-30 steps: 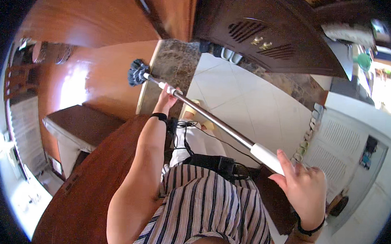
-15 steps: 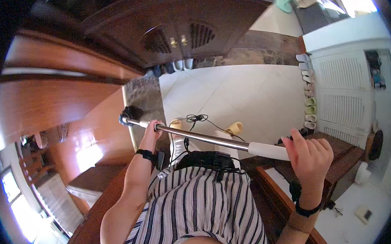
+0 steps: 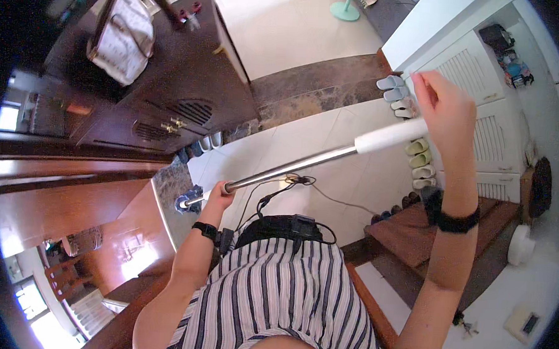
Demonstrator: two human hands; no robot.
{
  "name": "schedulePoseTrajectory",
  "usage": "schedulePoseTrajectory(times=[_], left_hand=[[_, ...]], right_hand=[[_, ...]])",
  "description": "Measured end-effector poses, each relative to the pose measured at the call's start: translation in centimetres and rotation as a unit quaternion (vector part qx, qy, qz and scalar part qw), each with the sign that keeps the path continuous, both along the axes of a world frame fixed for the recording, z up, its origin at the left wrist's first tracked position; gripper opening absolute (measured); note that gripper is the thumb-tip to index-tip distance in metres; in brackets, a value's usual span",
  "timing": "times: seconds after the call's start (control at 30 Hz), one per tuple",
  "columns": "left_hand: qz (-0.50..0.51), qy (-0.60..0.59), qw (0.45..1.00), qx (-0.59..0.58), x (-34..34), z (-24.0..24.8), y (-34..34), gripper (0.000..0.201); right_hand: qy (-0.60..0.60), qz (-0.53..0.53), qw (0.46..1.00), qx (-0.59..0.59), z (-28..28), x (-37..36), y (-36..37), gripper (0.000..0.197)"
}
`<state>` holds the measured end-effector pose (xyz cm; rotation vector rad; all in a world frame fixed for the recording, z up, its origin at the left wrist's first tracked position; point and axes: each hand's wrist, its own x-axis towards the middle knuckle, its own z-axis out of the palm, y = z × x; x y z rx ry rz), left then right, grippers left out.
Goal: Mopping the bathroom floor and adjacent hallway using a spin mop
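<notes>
A mop with a steel pole (image 3: 292, 166) and a white grip slants across in front of me, rising toward the right. Its dark blue mop head (image 3: 193, 196) lies low at the left, over the dark marbled floor strip. My left hand (image 3: 219, 196) is closed round the lower pole, by the joint with the white lower section. At the other end, my right hand (image 3: 446, 112) has its fingers curled at the top of the white grip (image 3: 390, 135); the palm hides the grip's tip.
A dark wooden cabinet (image 3: 169, 115) with a patterned bag (image 3: 123, 40) on top stands at the left. Pairs of slippers (image 3: 419, 158) line the white louvred cupboard (image 3: 493, 138). A black cable (image 3: 301, 180) hangs before my waist. A brown bench (image 3: 428, 230) is at the right.
My right hand has moved up and away from me, tilting the mop's grip end farther out. The mop head has shifted slightly nearer. My view has turned, showing more of the cabinet top.
</notes>
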<state>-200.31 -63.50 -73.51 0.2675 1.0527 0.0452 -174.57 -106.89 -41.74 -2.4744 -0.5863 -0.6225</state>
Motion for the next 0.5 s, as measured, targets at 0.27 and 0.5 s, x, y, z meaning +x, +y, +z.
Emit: schedulePoseTrajectory(times=[0.27,0.5], left_hand=[[0.006,0.097,0.994,0.041,4.8,-4.6,-0.1,0.003],[-0.028,-0.003,0.999,0.042,7.1,-10.7,-2.2,0.008]], right_hand=[[-0.012,0.044,0.996,-0.081,-2.7,11.7,1.0,0.021],[-0.027,0.108,0.992,-0.067,-3.0,19.3,2.1,0.023]])
